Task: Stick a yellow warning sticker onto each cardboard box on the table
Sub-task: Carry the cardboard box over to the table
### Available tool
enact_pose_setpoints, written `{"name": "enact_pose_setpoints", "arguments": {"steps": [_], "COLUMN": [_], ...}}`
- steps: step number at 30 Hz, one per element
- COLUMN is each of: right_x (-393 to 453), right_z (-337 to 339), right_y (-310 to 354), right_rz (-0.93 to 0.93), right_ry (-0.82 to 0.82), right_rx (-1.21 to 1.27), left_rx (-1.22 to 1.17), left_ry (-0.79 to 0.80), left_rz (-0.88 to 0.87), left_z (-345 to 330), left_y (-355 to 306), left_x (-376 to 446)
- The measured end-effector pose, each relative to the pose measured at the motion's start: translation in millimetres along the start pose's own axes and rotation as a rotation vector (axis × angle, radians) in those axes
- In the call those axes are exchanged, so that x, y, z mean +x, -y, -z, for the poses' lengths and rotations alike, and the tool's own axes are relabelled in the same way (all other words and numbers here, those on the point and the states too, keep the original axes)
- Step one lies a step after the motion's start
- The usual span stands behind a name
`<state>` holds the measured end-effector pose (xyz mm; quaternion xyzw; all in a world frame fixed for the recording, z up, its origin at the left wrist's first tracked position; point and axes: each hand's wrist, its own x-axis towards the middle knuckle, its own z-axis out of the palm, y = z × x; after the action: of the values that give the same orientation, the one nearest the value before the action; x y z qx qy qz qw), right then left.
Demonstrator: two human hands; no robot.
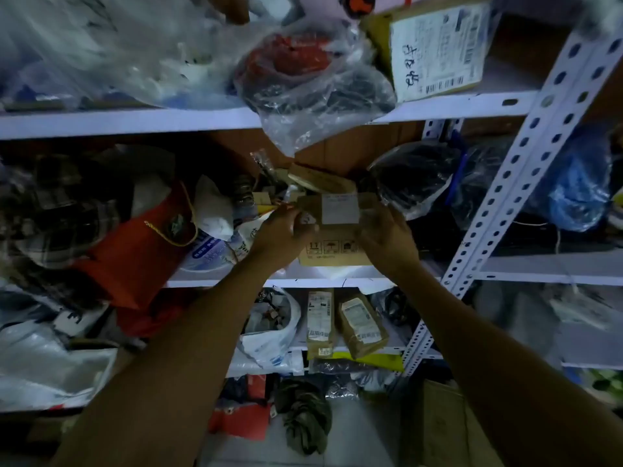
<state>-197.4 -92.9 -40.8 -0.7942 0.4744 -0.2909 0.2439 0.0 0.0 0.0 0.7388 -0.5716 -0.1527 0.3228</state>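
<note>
Both your forearms reach up from the near edge toward the middle shelf [337,281] of the white rack. Your left hand [281,235] curls over the left edge of a small cardboard box [332,242]; your right hand [387,239] presses the right side with fingers fairly straight, tips hidden behind the box. Likely you're holding it from both sides to lift it off the shelf for stickering. Box sits at the front lip of that shelf, white label [339,208] on top, printed handling symbols on the face toward you; long axis looks left-right, though hard to tell. No yellow sticker visible on it. Left of the box: red bag [135,251]. Right of it: black plastic bag [413,176]. Below the box, next shelf down: two labelled parcels [362,326].
</note>
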Motion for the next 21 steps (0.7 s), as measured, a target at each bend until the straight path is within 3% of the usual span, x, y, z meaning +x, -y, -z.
{"name": "enact_pose_setpoints", "arguments": {"steps": [3, 10, 14, 21], "right_x": [23, 37, 37, 33], "right_z": [-5, -21, -25, -32], "right_y": [-15, -28, -28, -23], "right_rz": [-0.004, -0.087, -0.114, -0.172], "right_ry": [-0.007, -0.025, -0.028, -0.063], "right_rx": [0.230, 0.674, 0.790, 0.857], "left_rx": [-0.183, -0.532, -0.748, -0.914], "left_ry": [-0.144, -0.239, -0.309, -0.337], "left_rz": [0.093, 0.260, 0.271, 0.232], "left_z": [-14, -46, -62, -68], "left_y": [-3, 3, 9, 12], "left_x": [19, 46, 48, 45]}}
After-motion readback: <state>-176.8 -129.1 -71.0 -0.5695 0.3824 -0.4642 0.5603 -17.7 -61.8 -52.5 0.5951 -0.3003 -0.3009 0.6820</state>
